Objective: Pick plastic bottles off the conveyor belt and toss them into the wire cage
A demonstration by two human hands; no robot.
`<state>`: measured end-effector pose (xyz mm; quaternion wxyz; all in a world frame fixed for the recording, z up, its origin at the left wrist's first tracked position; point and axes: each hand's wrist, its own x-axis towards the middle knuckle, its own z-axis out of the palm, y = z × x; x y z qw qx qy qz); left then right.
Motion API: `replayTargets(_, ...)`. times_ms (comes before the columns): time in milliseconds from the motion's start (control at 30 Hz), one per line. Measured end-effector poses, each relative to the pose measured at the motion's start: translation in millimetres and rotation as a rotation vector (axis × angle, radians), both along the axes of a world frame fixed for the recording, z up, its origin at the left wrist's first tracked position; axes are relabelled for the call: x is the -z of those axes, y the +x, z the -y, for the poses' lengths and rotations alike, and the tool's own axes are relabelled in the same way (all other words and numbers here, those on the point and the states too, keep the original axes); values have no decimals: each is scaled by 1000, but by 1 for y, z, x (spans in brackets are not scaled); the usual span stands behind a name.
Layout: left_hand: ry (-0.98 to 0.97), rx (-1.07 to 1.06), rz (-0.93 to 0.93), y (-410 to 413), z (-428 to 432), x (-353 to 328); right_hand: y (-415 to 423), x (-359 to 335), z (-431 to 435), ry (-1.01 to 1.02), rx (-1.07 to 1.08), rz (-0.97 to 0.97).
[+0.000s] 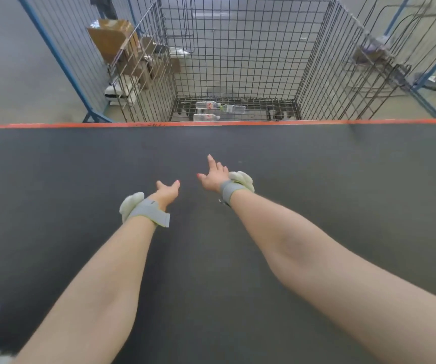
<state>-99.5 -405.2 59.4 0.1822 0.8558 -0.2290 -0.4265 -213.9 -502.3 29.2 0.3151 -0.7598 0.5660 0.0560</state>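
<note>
1. One dark conveyor belt (54,179) fills the lower two thirds of the view. An orange strip (211,124) runs along its far edge.
2. One wire cage (238,48) stands just beyond that strip, open at the top, with its mesh floor well below belt level.
3. Blue-framed mesh fence (62,56) stands to the left of the cage.
4. One cardboard box (109,38) sits behind the cage's left wall.
5. Two bare forearms extend over the belt toward the cage. The left hand (168,191) is palm up with fingers loosely spread and holds nothing. The right hand (213,176) reaches slightly farther, fingers splayed wide, and also holds nothing. Neither touches the belt surface, as far as can be judged.
6. Three clear plastic bottles lie on their sides on the cage floor:
   - rear-left bottle (206,105) and rear-right bottle (234,109) lie end to end;
   - near bottle (206,117) lies just in front of them.
   - All three long axes run left to right, parallel to the belt's far edge. The cap ends are too small to settle.
7. Two grey wrist straps, left strap (148,212) and right strap (228,190), each carry a pale padded unit.
</note>
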Motion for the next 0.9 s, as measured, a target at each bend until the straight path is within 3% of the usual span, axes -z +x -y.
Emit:
replayTargets(167, 223, 283, 354, 2, -107, 35, -17, 8, -90, 74, -79, -54)
replayTargets(267, 327, 267, 431, 1, -184, 48, -35, 24, -154, 152, -126, -62)
replayTargets(400, 405, 221, 496, -12, -259, 70, -74, 68, -242, 276, -201, -213)
replayTargets(567, 326, 379, 342, -32, -302, 83, -104, 84, -287, 207, -18, -284)
replayTargets(733, 31, 317, 599, -39, -305, 68, -87, 63, -303, 234, 10, -101)
replayTargets(900, 42, 170, 572, -20, -311, 60, -51, 51, -338, 254, -95, 81)
